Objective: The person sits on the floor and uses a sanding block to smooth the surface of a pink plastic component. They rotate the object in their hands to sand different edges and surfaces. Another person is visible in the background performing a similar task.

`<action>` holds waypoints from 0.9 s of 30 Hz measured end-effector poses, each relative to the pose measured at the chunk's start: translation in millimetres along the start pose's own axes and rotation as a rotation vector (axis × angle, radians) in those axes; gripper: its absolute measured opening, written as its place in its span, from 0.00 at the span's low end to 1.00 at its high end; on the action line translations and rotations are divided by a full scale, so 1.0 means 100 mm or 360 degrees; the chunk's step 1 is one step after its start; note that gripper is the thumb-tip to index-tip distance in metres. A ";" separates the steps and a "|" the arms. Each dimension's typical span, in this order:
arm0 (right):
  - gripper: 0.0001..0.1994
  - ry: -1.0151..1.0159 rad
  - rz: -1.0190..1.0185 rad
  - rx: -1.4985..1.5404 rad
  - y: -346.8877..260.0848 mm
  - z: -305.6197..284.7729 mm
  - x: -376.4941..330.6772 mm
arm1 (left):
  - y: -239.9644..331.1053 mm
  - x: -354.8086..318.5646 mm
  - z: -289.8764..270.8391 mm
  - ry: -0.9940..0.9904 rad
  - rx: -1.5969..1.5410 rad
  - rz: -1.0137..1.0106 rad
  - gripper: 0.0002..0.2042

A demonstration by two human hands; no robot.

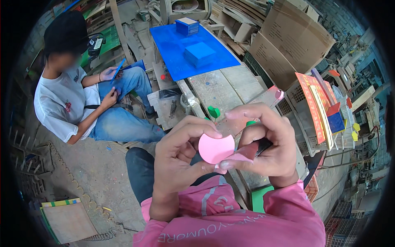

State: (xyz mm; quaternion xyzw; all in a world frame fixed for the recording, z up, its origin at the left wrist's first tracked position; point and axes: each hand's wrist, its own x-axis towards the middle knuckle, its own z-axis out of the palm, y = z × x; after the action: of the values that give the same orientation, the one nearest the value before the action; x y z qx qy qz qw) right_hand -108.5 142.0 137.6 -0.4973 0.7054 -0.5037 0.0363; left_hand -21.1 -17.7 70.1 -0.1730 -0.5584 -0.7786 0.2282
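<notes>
Between the thumb and fingers of my left hand (177,150) is a round, flat pink piece (214,149) with a curved notch in its upper edge. My right hand (275,142) pinches a folded sheet of sandpaper (248,152), reddish brown with pink on it and a dark end near the palm. The sandpaper's tip meets the lower right edge of the pink piece, where both thumbs come close together. My right index finger arches above, apart from the piece. Behind my hands, a green leaf-shaped piece (213,111) stands over the bench.
A bench (220,92) bears a blue board (164,45) with two stacks of blue panels (200,53). To the left, a seated person (68,99) handles a blue strip. Crates (302,96) with orange panels and painted pieces stand at right, by a large cardboard box (294,35).
</notes>
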 end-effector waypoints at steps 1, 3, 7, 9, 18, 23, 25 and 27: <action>0.29 0.0011 0.0038 0.0012 0.00 0.00 0.00 | -0.01 0.00 -0.01 -0.0016 0.0000 -0.0006 0.22; 0.29 0.0049 0.0143 0.0062 -0.02 -0.02 0.03 | -0.04 0.02 -0.02 -0.0048 -0.0044 -0.0029 0.22; 0.29 0.0105 0.0185 -0.0006 0.03 -0.12 0.10 | -0.05 0.01 -0.02 -0.0085 -0.0216 -0.0144 0.23; 0.28 0.0211 0.0176 0.0045 0.09 -0.12 0.12 | -0.04 0.01 -0.02 -0.0098 -0.0275 -0.0192 0.23; 0.29 -0.0043 -0.0008 -0.0068 -0.03 -0.05 0.04 | -0.07 0.01 -0.03 -0.0070 -0.0211 -0.0191 0.24; 0.29 0.0052 0.0219 -0.0122 -0.11 -0.09 0.06 | -0.09 0.01 -0.03 -0.0109 -0.0170 -0.0179 0.25; 0.27 0.0080 0.0142 -0.0170 -0.05 -0.16 0.08 | -0.08 0.01 -0.01 -0.0088 -0.0255 -0.0186 0.25; 0.26 0.0158 0.0145 -0.0154 -0.03 -0.17 0.09 | -0.07 0.00 0.01 -0.0081 -0.0312 -0.0202 0.25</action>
State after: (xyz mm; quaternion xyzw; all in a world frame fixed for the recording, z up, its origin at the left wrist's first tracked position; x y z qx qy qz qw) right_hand -120.6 147.2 152.4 -0.4403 0.7518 -0.4908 0.0003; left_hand -25.1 -15.3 64.7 -0.1785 -0.4951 -0.8376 0.1462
